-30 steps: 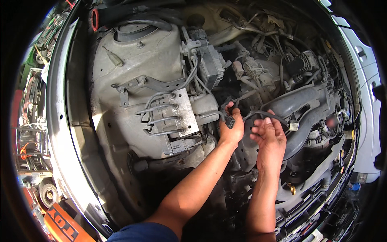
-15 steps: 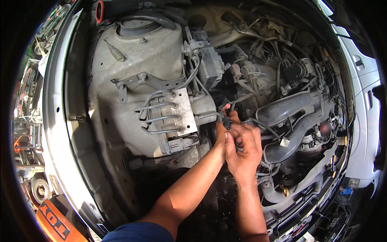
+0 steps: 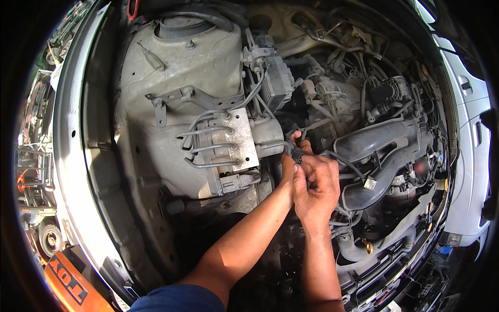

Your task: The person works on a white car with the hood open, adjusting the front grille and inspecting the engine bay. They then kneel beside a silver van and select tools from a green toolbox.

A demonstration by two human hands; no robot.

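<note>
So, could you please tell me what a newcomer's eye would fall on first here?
Probably the person's left hand and right hand, close together near the middle of the engine bay, at a small black connector. Just left of them, the pale metal block with its curved pipes stands out. At the lower left, a bright orange panel catches the eye.
</note>
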